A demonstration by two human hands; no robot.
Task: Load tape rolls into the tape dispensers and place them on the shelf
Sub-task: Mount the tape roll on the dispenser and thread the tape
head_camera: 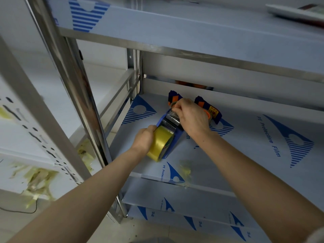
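**Figure. Tape roll seated in a blue dispenser on the film-covered middle shelf.**
The tape dispenser (177, 137), a moulded blue plastic body with a glossy metal roller, lay on the steel shelf (245, 146), whose surface carried pale protective film printed with blue striped triangles. The tape roll (162, 142), a translucent yellow cylinder, sat in the dispenser's near end. The left hand (142, 139) gripped the roll from its left side, fingers curled round the rim. The right hand (190, 117) lay over the dispenser's far end, its fingertips pinching there. Two dark blue and orange dispensers (173, 97) (211, 109) stood just behind the right hand. Crumpled yellowish tape scraps (185, 170) lay near the shelf's front edge.
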